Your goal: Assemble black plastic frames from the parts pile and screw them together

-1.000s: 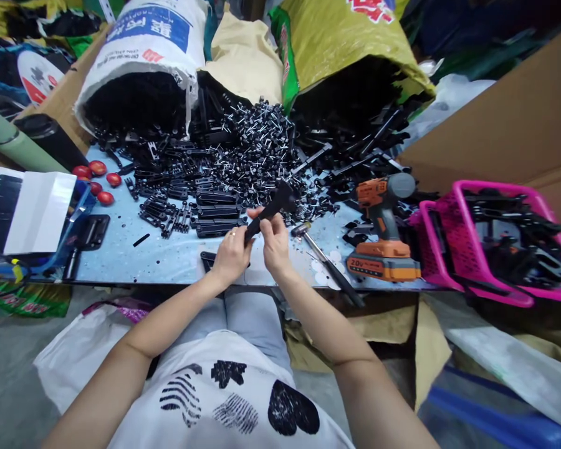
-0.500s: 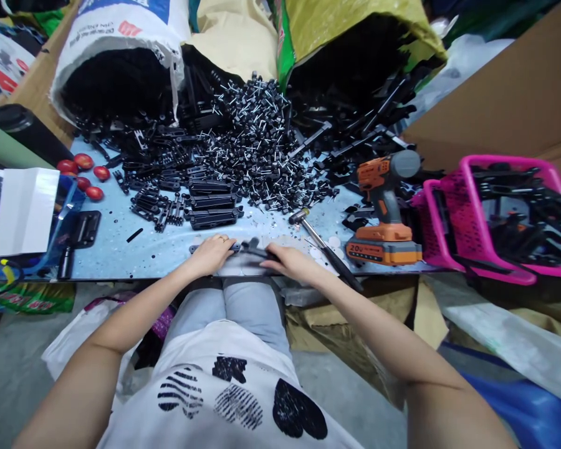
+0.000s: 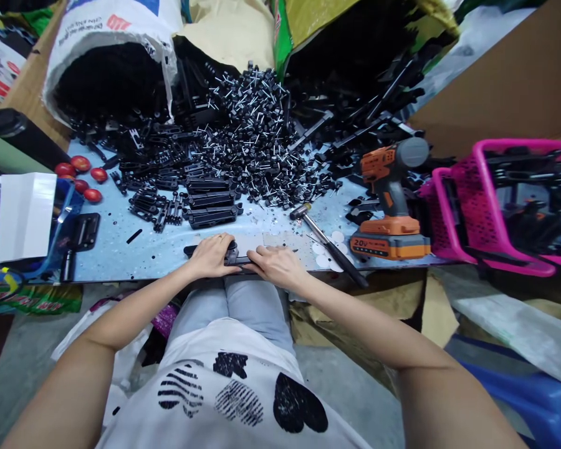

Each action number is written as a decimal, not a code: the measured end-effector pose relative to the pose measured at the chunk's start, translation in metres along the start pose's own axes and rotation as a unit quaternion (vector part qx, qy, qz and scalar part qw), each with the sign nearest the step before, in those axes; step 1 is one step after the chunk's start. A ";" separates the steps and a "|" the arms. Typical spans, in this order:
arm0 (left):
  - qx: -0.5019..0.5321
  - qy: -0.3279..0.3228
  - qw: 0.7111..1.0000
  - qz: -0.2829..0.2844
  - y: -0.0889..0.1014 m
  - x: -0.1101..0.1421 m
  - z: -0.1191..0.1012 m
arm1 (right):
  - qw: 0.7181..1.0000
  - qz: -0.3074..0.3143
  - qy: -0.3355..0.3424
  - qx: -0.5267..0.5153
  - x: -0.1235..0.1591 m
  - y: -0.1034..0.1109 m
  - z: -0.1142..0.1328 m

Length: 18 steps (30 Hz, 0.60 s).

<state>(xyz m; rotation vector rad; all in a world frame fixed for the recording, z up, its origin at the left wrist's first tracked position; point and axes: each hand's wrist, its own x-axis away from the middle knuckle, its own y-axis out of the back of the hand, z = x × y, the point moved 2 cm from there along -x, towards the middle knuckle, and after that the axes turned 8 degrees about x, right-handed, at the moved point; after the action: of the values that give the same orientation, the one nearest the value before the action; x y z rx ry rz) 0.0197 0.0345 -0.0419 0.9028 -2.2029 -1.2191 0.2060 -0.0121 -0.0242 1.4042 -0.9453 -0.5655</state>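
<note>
At the table's front edge, my left hand (image 3: 214,254) is closed around a black elongated plastic part (image 3: 236,257), whose left end sticks out past my fingers. My right hand (image 3: 277,264) grips the same part farther right, fingers pressed together on it. Much of the part is hidden under both hands. Just beyond them lie several stacked black slotted parts (image 3: 212,202). A hammer (image 3: 327,240) with a black handle rests to the right of my right hand, beside some pale round discs (image 3: 325,260).
An orange cordless drill (image 3: 389,199) stands at right, with pink baskets (image 3: 489,206) of black parts beyond. Pins with black heads (image 3: 257,143) are heaped at the back before open sacks (image 3: 107,50). Red fruits (image 3: 80,164) and a blue bin (image 3: 68,218) sit left.
My hands have drawn closer together on the black part. It now lies straighter along the table edge, and my right hand has shifted left. The camera view has tilted slightly.
</note>
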 end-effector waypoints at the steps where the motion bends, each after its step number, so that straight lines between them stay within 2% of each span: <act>1: 0.004 -0.001 1.000 -0.009 0.000 0.001 0.002 | 1.000 -0.011 -0.002 0.009 0.000 0.002 0.002; 5: 0.012 -0.008 0.999 -0.050 0.002 0.003 0.006 | 0.999 -0.039 0.008 0.032 -0.001 0.011 0.005; 9: 0.027 -0.018 0.997 -0.067 0.000 0.007 0.005 | 0.998 -0.047 0.023 0.042 -0.002 0.017 0.002; 14: 0.033 -0.059 0.993 -0.093 -0.006 0.015 0.001 | 0.996 -0.049 0.053 0.051 -0.001 0.023 0.003; 18: 0.036 -0.056 0.989 -0.134 -0.008 0.017 0.001 | 0.996 -0.051 0.038 0.061 -0.001 0.029 0.004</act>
<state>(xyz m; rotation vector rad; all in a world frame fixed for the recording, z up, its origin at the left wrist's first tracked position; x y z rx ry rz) 0.0104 0.0193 -0.0481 1.2185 -2.2806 -1.3461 0.1969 -0.0097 0.0038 1.5789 -0.8628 -0.5344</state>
